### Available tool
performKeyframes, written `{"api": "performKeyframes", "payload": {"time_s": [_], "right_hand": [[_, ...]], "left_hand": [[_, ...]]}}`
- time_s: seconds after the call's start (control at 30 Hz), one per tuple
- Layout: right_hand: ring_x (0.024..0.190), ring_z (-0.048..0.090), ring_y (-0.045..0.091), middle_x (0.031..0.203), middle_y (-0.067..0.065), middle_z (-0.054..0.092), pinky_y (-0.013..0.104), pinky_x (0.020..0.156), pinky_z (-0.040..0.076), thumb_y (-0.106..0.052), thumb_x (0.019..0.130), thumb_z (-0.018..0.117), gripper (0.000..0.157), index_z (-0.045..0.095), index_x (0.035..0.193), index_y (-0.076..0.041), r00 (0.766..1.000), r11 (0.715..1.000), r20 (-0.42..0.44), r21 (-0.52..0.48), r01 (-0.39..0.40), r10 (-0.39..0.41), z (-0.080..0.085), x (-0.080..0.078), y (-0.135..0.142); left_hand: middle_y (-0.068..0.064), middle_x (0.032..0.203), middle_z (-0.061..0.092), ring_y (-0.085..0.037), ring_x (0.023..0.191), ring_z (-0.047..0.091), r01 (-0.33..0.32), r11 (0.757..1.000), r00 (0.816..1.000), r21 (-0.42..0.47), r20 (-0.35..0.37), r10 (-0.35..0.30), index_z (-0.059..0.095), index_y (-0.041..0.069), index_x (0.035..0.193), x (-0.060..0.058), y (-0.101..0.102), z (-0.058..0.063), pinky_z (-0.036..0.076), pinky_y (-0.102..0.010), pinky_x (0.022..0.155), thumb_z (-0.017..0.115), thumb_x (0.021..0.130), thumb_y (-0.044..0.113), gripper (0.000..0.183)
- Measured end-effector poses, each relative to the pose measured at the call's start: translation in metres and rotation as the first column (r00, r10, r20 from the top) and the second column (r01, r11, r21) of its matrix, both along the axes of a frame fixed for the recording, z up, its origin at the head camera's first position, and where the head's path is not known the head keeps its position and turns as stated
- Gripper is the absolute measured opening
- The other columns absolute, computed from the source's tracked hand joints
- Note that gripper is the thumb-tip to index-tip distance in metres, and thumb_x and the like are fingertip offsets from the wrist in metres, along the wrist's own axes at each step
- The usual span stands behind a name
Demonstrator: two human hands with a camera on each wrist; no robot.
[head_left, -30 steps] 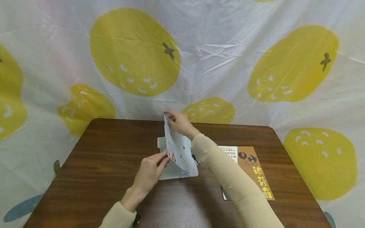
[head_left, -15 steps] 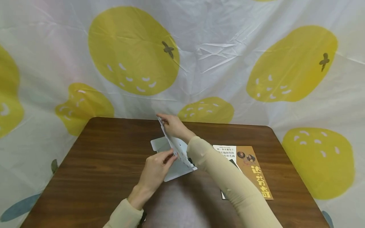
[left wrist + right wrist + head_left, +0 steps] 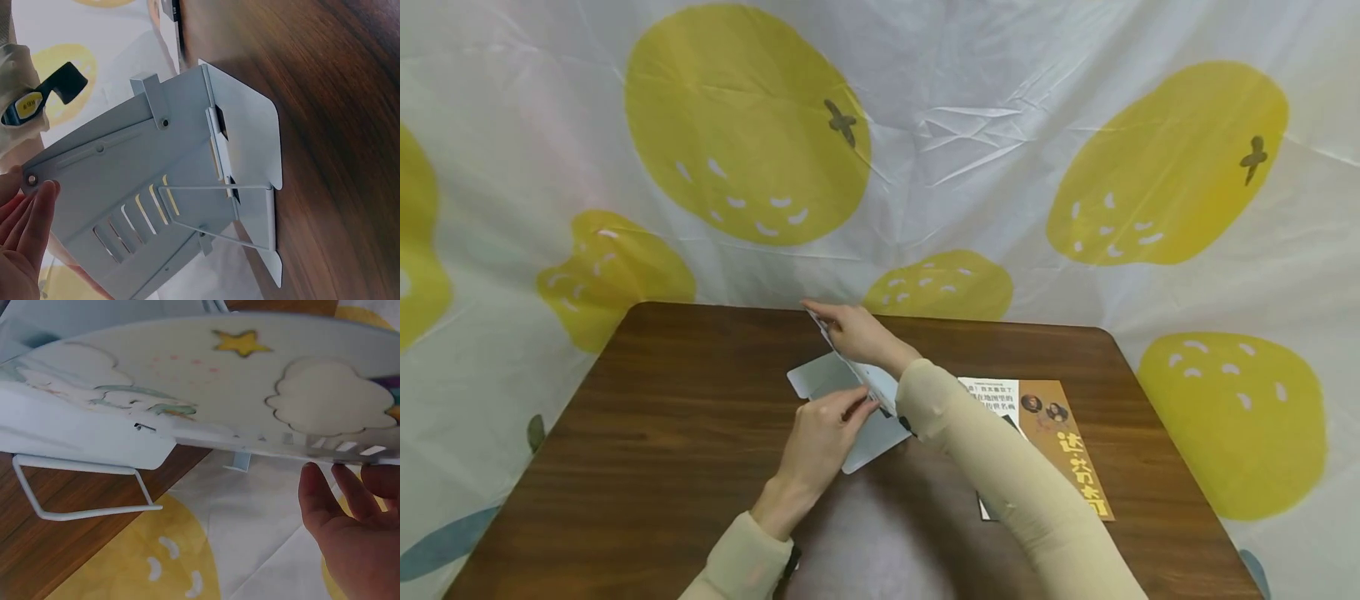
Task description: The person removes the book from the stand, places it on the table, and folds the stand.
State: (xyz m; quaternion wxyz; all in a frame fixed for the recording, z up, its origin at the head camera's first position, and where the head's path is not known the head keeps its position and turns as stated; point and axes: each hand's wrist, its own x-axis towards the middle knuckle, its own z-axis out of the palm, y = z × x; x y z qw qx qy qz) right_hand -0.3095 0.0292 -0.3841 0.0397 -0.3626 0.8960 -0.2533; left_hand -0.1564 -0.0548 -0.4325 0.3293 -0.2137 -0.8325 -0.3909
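Observation:
A pale metal book stand [image 3: 874,440] stands on the table between both hands. Its slotted panel [image 3: 125,162] is tilted up from the flat base plate [image 3: 250,125], with a wire support [image 3: 271,219] reaching between them. A star and clouds decorate the panel's front face [image 3: 206,369]. My left hand [image 3: 820,437] pinches the panel's near edge, close to a rivet in the left wrist view. My right hand [image 3: 865,335] holds the far upper edge, its fingertips [image 3: 309,472] against the rim in the right wrist view.
To the right on the wooden table [image 3: 700,433] lies a brown book [image 3: 1067,442] with yellow lettering, beside a white printed cover [image 3: 992,396] partly under the right sleeve. A fruit-patterned curtain [image 3: 962,183] hangs right behind the table's far edge.
The book stand has turned on the table, its upper edge swinging left and its panel now nearly edge-on. My right hand has gone left with it; my left hand has shifted right.

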Motion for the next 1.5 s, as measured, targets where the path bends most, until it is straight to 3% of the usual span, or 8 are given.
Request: {"api": "performKeyframes", "payload": {"time_s": [0.3,0.6,0.7,0.9,0.97,1.33,1.43,1.5], "right_hand": [[0.118,0.058,0.022,0.136,0.007,0.057,0.035,0.094,0.048,-0.013,0.101,0.047,0.042,0.051,0.143,-0.013,0.997,0.998,0.061,-0.041,-0.044,0.047,0.004,0.021,0.022],[0.117,0.059,0.022,0.136,0.005,0.058,0.040,0.094,0.049,-0.016,0.102,0.050,0.036,0.058,0.137,-0.012,0.994,0.975,0.110,-0.220,0.027,-0.003,-0.009,0.055,0.046],[0.119,0.057,0.017,0.135,0.002,0.059,0.038,0.101,0.044,-0.019,0.103,0.049,0.034,0.059,0.136,-0.014,0.992,0.959,0.121,-0.272,0.076,-0.044,-0.017,0.066,0.053],[0.090,0.061,0.013,0.123,0.005,0.065,0.034,0.075,0.051,-0.023,0.104,0.049,0.034,0.059,0.136,-0.016,0.982,0.916,0.165,-0.371,0.150,-0.094,-0.031,0.081,0.059],[0.100,0.061,0.014,0.131,0.003,0.061,0.035,0.078,0.051,-0.024,0.104,0.049,0.035,0.059,0.135,-0.015,0.981,0.902,0.170,-0.402,0.160,-0.098,-0.034,0.085,0.060],[0.107,0.061,0.017,0.128,0.002,0.062,0.039,0.085,0.051,-0.028,0.102,0.053,0.036,0.061,0.134,-0.013,0.961,0.843,0.240,-0.481,0.242,-0.139,-0.037,0.102,0.065],[0.106,0.062,0.019,0.128,0.004,0.063,0.040,0.086,0.051,-0.027,0.102,0.052,0.037,0.060,0.135,-0.012,0.956,0.836,0.262,-0.489,0.250,-0.132,-0.038,0.105,0.067],[0.109,0.062,0.021,0.129,0.007,0.062,0.042,0.089,0.050,-0.025,0.102,0.052,0.037,0.059,0.135,-0.011,0.954,0.838,0.276,-0.489,0.241,-0.113,-0.039,0.106,0.069]], "left_hand": [[-0.008,0.092,0.071,-0.013,0.075,0.069,0.024,0.989,0.999,0.149,0.030,-0.029,0.073,0.000,0.105,0.002,-0.006,-0.009,0.055,-0.024,0.063,0.078,0.082,0.010,0.025],[-0.009,0.096,0.070,-0.021,0.078,0.069,-0.035,0.988,0.980,0.151,0.199,0.004,0.072,0.003,0.104,-0.002,-0.017,-0.026,0.057,-0.038,0.065,0.076,0.086,0.017,0.023],[-0.009,0.100,0.069,-0.025,0.080,0.069,-0.061,0.990,0.959,0.127,0.283,0.022,0.072,0.004,0.105,-0.005,-0.018,-0.032,0.057,-0.039,0.066,0.077,0.086,0.018,0.024],[-0.015,0.110,0.066,-0.033,0.088,0.066,-0.115,0.991,0.913,0.066,0.401,0.079,0.067,0.000,0.116,-0.017,-0.025,-0.047,0.053,-0.045,0.077,0.080,0.082,0.021,0.041],[-0.018,0.116,0.064,-0.036,0.100,0.063,-0.127,0.991,0.894,0.035,0.437,0.099,0.064,-0.002,0.120,-0.021,-0.028,-0.051,0.050,-0.049,0.085,0.080,0.082,0.022,0.048],[-0.031,0.133,0.050,-0.048,0.122,0.047,-0.136,0.979,0.748,-0.150,0.632,0.200,0.046,-0.011,0.137,-0.037,-0.040,-0.061,0.039,-0.057,0.098,0.081,0.079,0.028,0.077],[-0.031,0.133,0.050,-0.047,0.122,0.047,-0.130,0.974,0.726,-0.184,0.651,0.220,0.045,-0.010,0.138,-0.042,-0.040,-0.062,0.040,-0.057,0.097,0.082,0.078,0.029,0.080],[-0.031,0.129,0.053,-0.048,0.118,0.050,-0.125,0.970,0.730,-0.210,0.642,0.234,0.049,-0.010,0.135,-0.044,-0.040,-0.063,0.043,-0.058,0.093,0.082,0.077,0.029,0.078]]}}
